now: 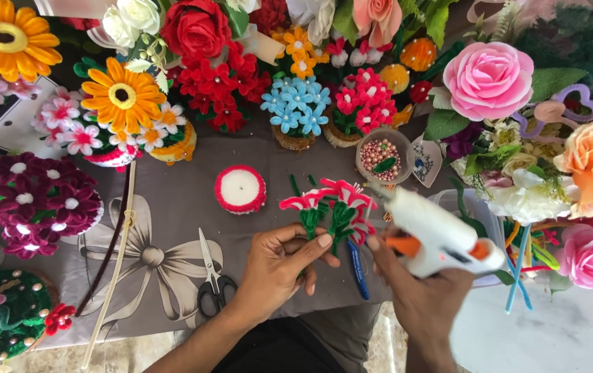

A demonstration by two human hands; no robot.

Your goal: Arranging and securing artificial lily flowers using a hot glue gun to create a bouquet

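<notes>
My left hand [279, 266] pinches soft, light flower stems [324, 221] near the cloth's [172, 207] front edge; right hand [424, 290] clenches glue gun [438, 235].

Bare forearms, no sleeves — dark trousers

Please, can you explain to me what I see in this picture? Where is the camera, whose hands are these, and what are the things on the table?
There is one picture, taken by a camera worn on a person's head, looking down at their own bare hands. The left hand holds a small bunch of pink-and-white fuzzy wire flowers with green stems. The right hand holds a white glue gun with an orange trigger, its tip pointed at the flowers. On the grey cloth with a bow print lie black-handled scissors, a round white pad with a red rim and a small clear bowl of pink beads. Many finished handmade flowers stand around.
</notes>
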